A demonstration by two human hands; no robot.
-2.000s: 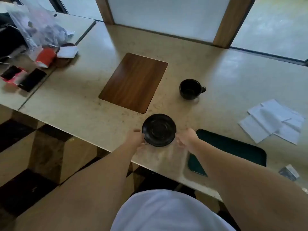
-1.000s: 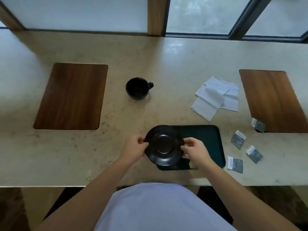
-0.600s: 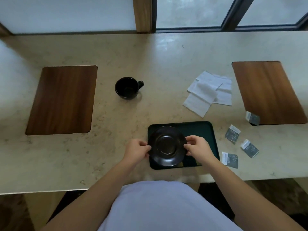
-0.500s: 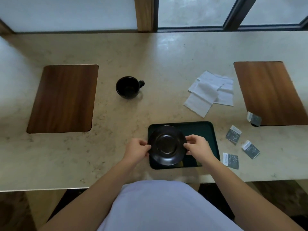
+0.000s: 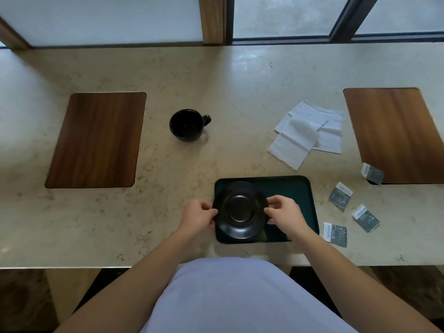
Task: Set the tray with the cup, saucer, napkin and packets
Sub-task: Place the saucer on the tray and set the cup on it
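Observation:
A black saucer lies over the left half of the dark green tray near the counter's front edge. My left hand pinches the saucer's left rim and my right hand pinches its right rim. The black cup stands empty on the counter behind and to the left, handle pointing right. White napkins lie fanned out behind the tray on the right. Several grey packets sit right of the tray, such as one packet beside its corner and another packet further back.
Two wooden inlays are set into the beige stone counter, a left inlay and a right inlay. One packet rests on the right inlay's front corner. Windows and a wooden post run along the back.
Both hands carried the saucer from the bare counter rightward onto the left part of the tray. In the last half second it has hardly moved.

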